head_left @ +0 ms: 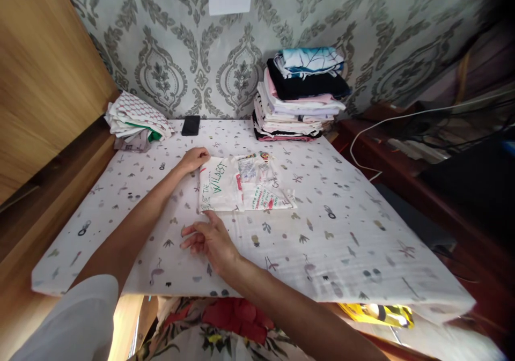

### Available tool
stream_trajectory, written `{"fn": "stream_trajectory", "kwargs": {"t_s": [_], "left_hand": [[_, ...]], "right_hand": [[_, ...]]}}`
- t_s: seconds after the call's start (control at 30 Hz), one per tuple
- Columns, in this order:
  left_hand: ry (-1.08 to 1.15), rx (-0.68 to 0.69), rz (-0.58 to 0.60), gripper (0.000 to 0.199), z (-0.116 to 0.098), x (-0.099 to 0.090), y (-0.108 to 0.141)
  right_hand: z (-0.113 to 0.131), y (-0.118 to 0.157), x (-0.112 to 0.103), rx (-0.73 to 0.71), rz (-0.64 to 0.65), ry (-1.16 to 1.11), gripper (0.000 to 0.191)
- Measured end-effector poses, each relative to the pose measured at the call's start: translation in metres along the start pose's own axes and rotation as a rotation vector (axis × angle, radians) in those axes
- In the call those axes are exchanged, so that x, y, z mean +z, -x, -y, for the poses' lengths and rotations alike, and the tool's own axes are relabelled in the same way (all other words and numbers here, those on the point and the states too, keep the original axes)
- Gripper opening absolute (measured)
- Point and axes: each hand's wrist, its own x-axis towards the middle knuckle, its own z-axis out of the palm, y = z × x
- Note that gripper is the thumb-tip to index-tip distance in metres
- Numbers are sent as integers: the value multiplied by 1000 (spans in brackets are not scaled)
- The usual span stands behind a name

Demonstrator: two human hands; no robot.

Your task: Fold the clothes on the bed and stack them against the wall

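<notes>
A white garment (225, 189) with green, red and blue lettering, folded into a flat rectangle, lies in the middle of the cloth-covered table. Its upper left corner is pinched between the fingers of my left hand (195, 160). Just below its lower left corner is my right hand (215, 243), palm partly turned up and fingers apart. One fingertip of that hand reaches the garment's edge; whether it presses on it I cannot tell. Nothing shows in the right hand's grasp.
Folded clothes (300, 95) rise in a tall stack against the wall. A smaller cloth pile (137, 119) sits at the back left, beside a black phone (191, 125). A wooden cabinet (48, 82) borders the left side. White cable (386, 118) hangs at right; a yellow packet (378, 315) is below the front edge.
</notes>
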Motion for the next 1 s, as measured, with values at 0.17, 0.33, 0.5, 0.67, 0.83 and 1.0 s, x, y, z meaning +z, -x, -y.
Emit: {"fn": "stream_trajectory", "kwargs": {"t_s": [0.17,0.33,0.5,0.67,0.83,1.0], "left_hand": [[-4,-4,9,14,-2,-2,0],[-29,-17,29,11,0,-3,-3],[-64,-19,11,10,3,-4,-4],[-67,23,7,13,4,-5,-2],[-76,42,-7,18,5,-6,-2],[-78,37,-26,22,5,-6,0]], "right_hand": [[-3,8,4,56,16,-3,63],[-4,5,1,82,-8,-57,54],[0,10,-10,57,-17,-56,43],[35,8,-41,-142,-57,356,30],[102,-28,-68,-618,-400,1141,21],[136,-65,-64,-420,-510,1545,35]]}}
